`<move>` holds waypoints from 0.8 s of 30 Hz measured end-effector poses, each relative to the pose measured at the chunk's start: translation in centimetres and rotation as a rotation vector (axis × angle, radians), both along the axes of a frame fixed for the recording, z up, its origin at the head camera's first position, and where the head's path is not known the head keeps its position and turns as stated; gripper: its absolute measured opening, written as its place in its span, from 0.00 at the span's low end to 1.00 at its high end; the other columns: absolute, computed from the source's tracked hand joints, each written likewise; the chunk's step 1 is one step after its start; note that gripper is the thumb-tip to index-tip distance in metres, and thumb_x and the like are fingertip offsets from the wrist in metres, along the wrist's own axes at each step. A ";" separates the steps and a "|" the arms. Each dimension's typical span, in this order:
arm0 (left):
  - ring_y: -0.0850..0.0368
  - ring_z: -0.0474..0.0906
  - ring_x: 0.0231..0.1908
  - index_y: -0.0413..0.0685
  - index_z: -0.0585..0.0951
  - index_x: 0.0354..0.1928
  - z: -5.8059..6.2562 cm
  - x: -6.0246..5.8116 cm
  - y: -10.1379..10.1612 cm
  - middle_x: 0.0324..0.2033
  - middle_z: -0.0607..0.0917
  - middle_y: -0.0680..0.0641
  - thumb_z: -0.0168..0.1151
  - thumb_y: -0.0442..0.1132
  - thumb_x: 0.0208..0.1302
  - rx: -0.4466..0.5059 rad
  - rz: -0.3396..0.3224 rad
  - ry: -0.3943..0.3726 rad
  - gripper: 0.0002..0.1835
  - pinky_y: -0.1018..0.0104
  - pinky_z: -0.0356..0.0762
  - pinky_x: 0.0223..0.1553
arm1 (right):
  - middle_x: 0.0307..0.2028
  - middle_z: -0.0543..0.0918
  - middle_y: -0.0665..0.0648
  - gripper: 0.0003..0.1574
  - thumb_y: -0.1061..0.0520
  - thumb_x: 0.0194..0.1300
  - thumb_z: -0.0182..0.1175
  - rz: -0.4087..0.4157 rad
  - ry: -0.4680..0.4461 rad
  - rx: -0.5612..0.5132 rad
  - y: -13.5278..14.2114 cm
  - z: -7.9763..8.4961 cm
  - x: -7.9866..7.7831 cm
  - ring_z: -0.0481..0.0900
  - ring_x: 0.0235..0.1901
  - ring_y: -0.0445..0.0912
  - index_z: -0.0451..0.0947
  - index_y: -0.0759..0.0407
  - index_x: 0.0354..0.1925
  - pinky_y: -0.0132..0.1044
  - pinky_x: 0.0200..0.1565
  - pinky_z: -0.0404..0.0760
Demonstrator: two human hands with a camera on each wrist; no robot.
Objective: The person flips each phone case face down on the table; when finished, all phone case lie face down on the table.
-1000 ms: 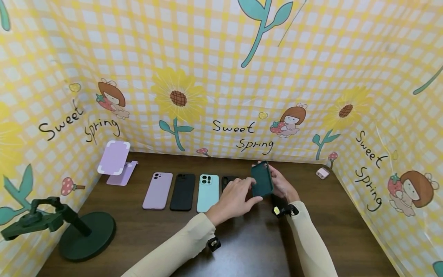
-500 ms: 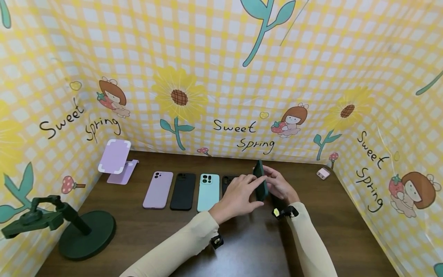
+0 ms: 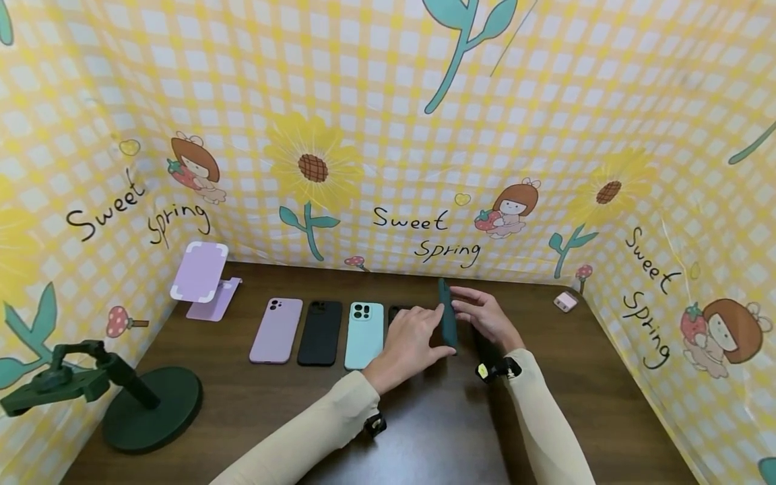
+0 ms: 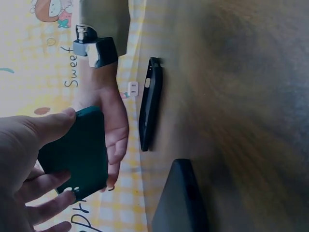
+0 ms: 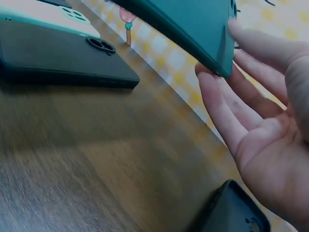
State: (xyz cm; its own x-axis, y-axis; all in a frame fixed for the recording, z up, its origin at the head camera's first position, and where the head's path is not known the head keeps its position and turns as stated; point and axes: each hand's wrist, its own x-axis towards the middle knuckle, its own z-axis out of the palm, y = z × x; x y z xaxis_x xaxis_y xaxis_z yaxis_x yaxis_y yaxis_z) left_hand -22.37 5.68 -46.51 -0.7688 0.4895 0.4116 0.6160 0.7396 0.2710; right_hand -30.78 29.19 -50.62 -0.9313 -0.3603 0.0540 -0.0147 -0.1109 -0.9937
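Observation:
Both hands hold a dark green phone case [image 3: 447, 316] above the table, turned nearly edge-on in the head view. My left hand [image 3: 407, 345] has its thumb at the lower edge and fingers at the case's left side. From the right, the fingers and thumb of my right hand [image 3: 490, 320] pinch the case's edge, with a fingertip at its corner in the right wrist view. Below the right hand lies a black phone case [image 4: 150, 104], its inside showing. Another black phone case [image 5: 67, 55] lies partly hidden behind the left hand in the head view.
Left of the hands lie a mint case [image 3: 364, 340], a black case [image 3: 318, 333] and a lavender case [image 3: 275, 331] in a row. A lavender stand [image 3: 200, 273] and a dark green stand [image 3: 151, 411] occupy the left side. A small pink charger [image 3: 565, 302] sits back right.
The green case has turned from showing its broad inner face to nearly edge-on, and has shifted slightly left over the last half second. Both hands stay around it.

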 end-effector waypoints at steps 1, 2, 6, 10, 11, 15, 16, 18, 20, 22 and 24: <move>0.53 0.82 0.55 0.46 0.74 0.72 -0.1 0.0 -0.1 0.57 0.88 0.50 0.72 0.65 0.59 -0.011 0.008 -0.010 0.45 0.55 0.78 0.57 | 0.53 0.85 0.47 0.32 0.65 0.75 0.58 -0.021 -0.002 0.039 -0.1 0.1 0.0 0.88 0.47 0.39 0.64 0.76 0.71 0.34 0.48 0.86; 0.53 0.82 0.54 0.46 0.74 0.72 -0.2 0.1 -0.1 0.56 0.88 0.50 0.71 0.66 0.59 -0.026 0.016 -0.017 0.46 0.55 0.78 0.56 | 0.53 0.85 0.47 0.32 0.65 0.74 0.59 -0.038 -0.002 0.081 -0.1 0.2 0.0 0.88 0.46 0.39 0.65 0.76 0.71 0.34 0.48 0.87; 0.53 0.84 0.46 0.45 0.74 0.72 -0.5 0.0 -0.2 0.50 0.91 0.50 0.70 0.67 0.59 -0.061 0.040 -0.041 0.46 0.58 0.80 0.49 | 0.58 0.84 0.59 0.31 0.64 0.72 0.62 -0.094 0.023 0.242 0.0 0.9 -0.2 0.88 0.44 0.37 0.69 0.73 0.69 0.38 0.49 0.87; 0.54 0.84 0.37 0.43 0.76 0.70 -0.9 -0.1 0.0 0.38 0.91 0.49 0.71 0.68 0.58 -0.090 0.073 -0.082 0.47 0.63 0.78 0.38 | 0.65 0.77 0.72 0.30 0.60 0.72 0.64 -0.110 0.058 0.362 0.3 1.3 -0.2 0.87 0.46 0.35 0.73 0.69 0.68 0.44 0.54 0.86; 0.54 0.84 0.36 0.43 0.76 0.70 -1.0 -0.1 0.1 0.37 0.91 0.49 0.71 0.68 0.58 -0.095 0.081 -0.097 0.47 0.63 0.78 0.36 | 0.66 0.76 0.72 0.30 0.59 0.72 0.64 -0.113 0.059 0.385 0.3 1.3 -0.2 0.86 0.46 0.35 0.73 0.68 0.68 0.45 0.55 0.85; 0.53 0.84 0.38 0.41 0.73 0.72 -1.7 -0.2 0.7 0.39 0.91 0.47 0.68 0.70 0.60 -0.132 0.105 -0.165 0.49 0.63 0.79 0.38 | 0.68 0.76 0.69 0.29 0.57 0.72 0.65 -0.127 0.069 0.478 0.4 1.4 -0.2 0.87 0.51 0.41 0.76 0.65 0.67 0.47 0.56 0.85; 0.52 0.84 0.39 0.41 0.72 0.73 -1.8 -0.2 0.9 0.39 0.91 0.47 0.67 0.70 0.60 -0.136 0.108 -0.178 0.50 0.62 0.79 0.38 | 0.67 0.77 0.69 0.28 0.57 0.72 0.65 -0.128 0.070 0.502 0.4 1.3 -0.2 0.87 0.53 0.45 0.76 0.64 0.66 0.48 0.56 0.85; 0.52 0.84 0.40 0.40 0.71 0.73 -2.1 -0.2 1.2 0.37 0.91 0.47 0.66 0.70 0.60 -0.152 0.117 -0.198 0.51 0.61 0.80 0.39 | 0.67 0.77 0.69 0.27 0.57 0.72 0.65 -0.122 0.076 0.542 0.3 1.4 -0.2 0.86 0.55 0.52 0.77 0.64 0.66 0.50 0.56 0.85; 0.51 0.84 0.40 0.39 0.72 0.72 -2.4 -0.2 1.5 0.34 0.90 0.47 0.67 0.71 0.59 -0.169 0.127 -0.210 0.51 0.60 0.80 0.40 | 0.67 0.77 0.69 0.27 0.57 0.72 0.65 -0.108 0.081 0.588 0.2 1.3 -0.2 0.85 0.56 0.57 0.77 0.64 0.65 0.52 0.56 0.85; 0.50 0.83 0.41 0.39 0.73 0.71 -2.7 -0.2 1.8 0.34 0.90 0.47 0.67 0.71 0.58 -0.194 0.140 -0.220 0.51 0.59 0.80 0.42 | 0.66 0.77 0.69 0.27 0.57 0.72 0.65 -0.092 0.083 0.630 0.1 1.4 -0.1 0.85 0.56 0.59 0.77 0.64 0.65 0.53 0.55 0.85; 0.49 0.82 0.43 0.39 0.75 0.70 -2.9 -0.2 2.0 0.37 0.90 0.46 0.68 0.72 0.58 -0.219 0.150 -0.229 0.50 0.58 0.79 0.45 | 0.66 0.77 0.69 0.26 0.58 0.72 0.65 -0.077 0.095 0.678 0.0 1.4 -0.1 0.85 0.56 0.59 0.78 0.64 0.65 0.53 0.54 0.85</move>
State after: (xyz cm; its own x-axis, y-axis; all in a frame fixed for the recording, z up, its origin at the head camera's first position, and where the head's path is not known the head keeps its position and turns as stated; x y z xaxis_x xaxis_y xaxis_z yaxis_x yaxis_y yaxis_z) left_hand -22.61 7.66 -49.44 -0.8990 0.4218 0.1179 0.4378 0.8732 0.2142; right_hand -30.89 29.15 -49.23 -0.9580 -0.2761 -0.0772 -0.0881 0.5397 -0.8372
